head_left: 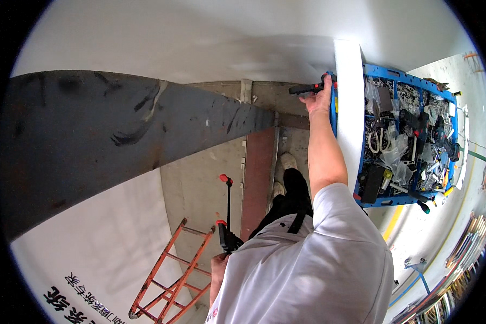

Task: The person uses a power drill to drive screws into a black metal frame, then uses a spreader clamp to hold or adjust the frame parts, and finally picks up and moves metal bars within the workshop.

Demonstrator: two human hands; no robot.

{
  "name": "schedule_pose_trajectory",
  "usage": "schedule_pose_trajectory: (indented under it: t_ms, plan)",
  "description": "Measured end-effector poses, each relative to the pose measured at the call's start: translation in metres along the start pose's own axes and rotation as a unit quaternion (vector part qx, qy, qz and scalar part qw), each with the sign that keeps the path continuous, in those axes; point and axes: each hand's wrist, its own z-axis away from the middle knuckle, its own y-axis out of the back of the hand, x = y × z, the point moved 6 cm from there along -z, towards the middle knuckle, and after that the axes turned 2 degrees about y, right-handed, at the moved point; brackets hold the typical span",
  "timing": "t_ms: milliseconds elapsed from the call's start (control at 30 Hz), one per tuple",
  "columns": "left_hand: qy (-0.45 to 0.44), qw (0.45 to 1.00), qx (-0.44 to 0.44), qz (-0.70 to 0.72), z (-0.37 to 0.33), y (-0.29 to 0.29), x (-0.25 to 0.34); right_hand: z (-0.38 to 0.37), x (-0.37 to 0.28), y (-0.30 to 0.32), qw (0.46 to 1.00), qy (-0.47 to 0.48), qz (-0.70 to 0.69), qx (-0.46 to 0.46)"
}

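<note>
Low at my left side, my left hand (219, 265) is closed round the grip of a bar clamp (229, 237). Its thin black bar points up in the view, with a red pad at the far end. My right arm reaches far forward, and my right hand (319, 98) grips a black tool with red parts (306, 89), apparently another clamp. That hand is beside a white upright panel (349, 108), near the blue edge of a sectioned parts tray (386, 202). Part of the tool is hidden by my fingers.
A broad dark steel beam (92, 124) crosses the left side at height. An orange ladder (173, 275) stands below it, near a white wall. The tray holds screws, plastic bags and power tools. Long strips (470, 243) are stacked at the lower right.
</note>
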Motion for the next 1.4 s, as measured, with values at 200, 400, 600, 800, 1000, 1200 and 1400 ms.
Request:
schedule_pose_trajectory:
  t_ms: [200,400,600,800,1000,1200,1400]
  plan:
    - [0.022,0.996,0.003,0.081,-0.005,0.003,-0.021,-0.021,-0.004,-0.009,0.988,0.13,-0.046,-0.073]
    - [-0.025,0.999,-0.016,-0.041,-0.009,0.009,-0.014,-0.045,0.0,0.023,0.997,0.065,-0.028,-0.001]
    - [-0.041,0.994,-0.019,-0.097,-0.026,0.01,-0.027,0.089,0.003,0.019,0.928,0.121,0.351,-0.028]
    - [-0.109,0.988,-0.075,-0.078,-0.025,0.006,-0.007,0.278,-0.097,0.083,0.379,0.346,0.841,0.171]
    - [-0.109,0.976,-0.187,-0.024,0.01,0.0,0.031,0.285,-0.186,0.162,0.511,0.262,0.811,0.113]
    - [-0.194,0.936,-0.292,-0.001,0.013,-0.022,0.051,0.397,-0.257,0.112,0.388,0.549,0.721,0.165]
    - [-0.228,0.884,-0.407,0.038,0.039,-0.052,0.065,0.501,-0.052,0.124,0.67,0.114,0.594,-0.431]
